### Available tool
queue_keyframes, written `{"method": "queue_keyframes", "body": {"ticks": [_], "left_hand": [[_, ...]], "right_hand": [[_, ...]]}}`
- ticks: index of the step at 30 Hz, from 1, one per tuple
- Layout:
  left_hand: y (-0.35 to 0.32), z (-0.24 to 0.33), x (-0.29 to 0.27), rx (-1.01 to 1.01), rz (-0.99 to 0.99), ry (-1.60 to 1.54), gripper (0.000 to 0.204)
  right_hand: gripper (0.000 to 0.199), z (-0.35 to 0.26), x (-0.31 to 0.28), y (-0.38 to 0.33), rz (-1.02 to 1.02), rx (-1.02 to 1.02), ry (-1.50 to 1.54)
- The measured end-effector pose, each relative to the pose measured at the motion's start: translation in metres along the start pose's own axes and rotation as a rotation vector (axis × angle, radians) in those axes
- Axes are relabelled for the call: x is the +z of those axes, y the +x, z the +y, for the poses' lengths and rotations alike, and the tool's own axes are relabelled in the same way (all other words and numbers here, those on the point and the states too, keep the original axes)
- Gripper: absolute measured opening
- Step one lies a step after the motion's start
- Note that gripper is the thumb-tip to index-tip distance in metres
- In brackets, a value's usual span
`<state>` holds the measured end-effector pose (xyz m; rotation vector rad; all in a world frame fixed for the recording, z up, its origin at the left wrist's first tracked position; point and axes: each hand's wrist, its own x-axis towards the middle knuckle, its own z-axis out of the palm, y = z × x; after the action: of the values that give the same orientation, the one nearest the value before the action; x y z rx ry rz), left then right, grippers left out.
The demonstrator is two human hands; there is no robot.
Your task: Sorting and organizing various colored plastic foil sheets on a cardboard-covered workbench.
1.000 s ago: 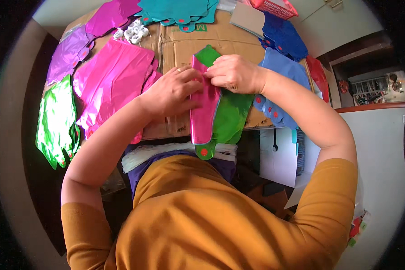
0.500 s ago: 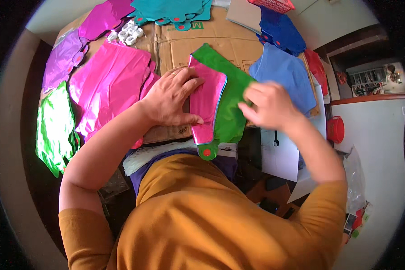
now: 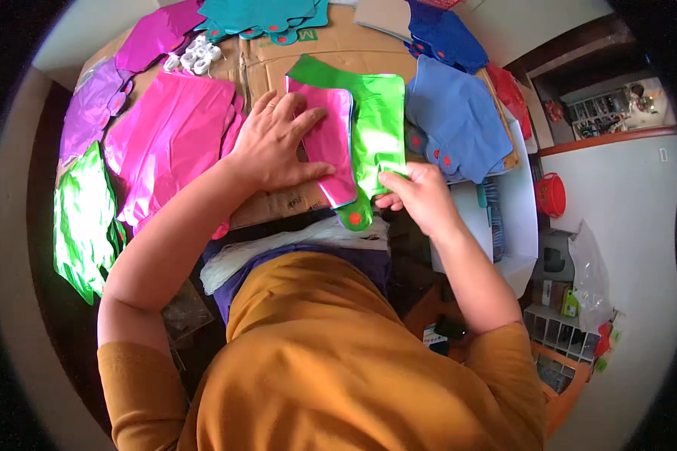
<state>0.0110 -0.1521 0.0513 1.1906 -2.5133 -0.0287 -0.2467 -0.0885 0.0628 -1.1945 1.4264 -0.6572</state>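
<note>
In front of me, on the cardboard, lies a flat, uninflated green foil balloon [image 3: 382,113] with a folded pink foil flap [image 3: 338,124] along its left part. A rounded green tab with a red dot [image 3: 355,219] sticks out at the near end. My left hand [image 3: 272,143] lies spread on the pink part, fingers apart, pressing it down. The lower right corner of the green foil is pinched between the thumb and fingers of my right hand [image 3: 420,197]; some fingers are hidden under the sheet.
Flat foil stacks surround the work: pink [image 3: 169,128], shiny green [image 3: 83,218], purple [image 3: 90,113], magenta [image 3: 158,34], teal [image 3: 263,15], dark blue [image 3: 444,37] and light blue [image 3: 459,113]. Several white ribbon rolls [image 3: 195,56] sit on the cardboard [image 3: 271,60]. A red basket [image 3: 551,197] hangs at right.
My right hand has come down and taken hold of the green foil's lower right corner. The green foil now opens out wider and catches the light. My view has shifted slightly.
</note>
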Motion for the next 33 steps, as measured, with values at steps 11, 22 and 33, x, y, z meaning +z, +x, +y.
{"method": "queue_keyframes", "body": {"ticks": [11, 22, 33], "left_hand": [[0.002, 0.007, 0.005, -0.025, -0.076, 0.054, 0.108], [0.007, 0.011, -0.002, -0.070, -0.216, 0.119, 0.110], [0.006, 0.009, 0.004, -0.110, -0.192, 0.042, 0.117]], "right_hand": [[0.025, -0.018, -0.028, 0.051, -0.097, 0.048, 0.184], [0.039, -0.020, -0.021, 0.078, 0.041, -0.237, -0.394], [0.042, -0.015, -0.018, 0.046, -0.023, -0.202, -0.303]]}}
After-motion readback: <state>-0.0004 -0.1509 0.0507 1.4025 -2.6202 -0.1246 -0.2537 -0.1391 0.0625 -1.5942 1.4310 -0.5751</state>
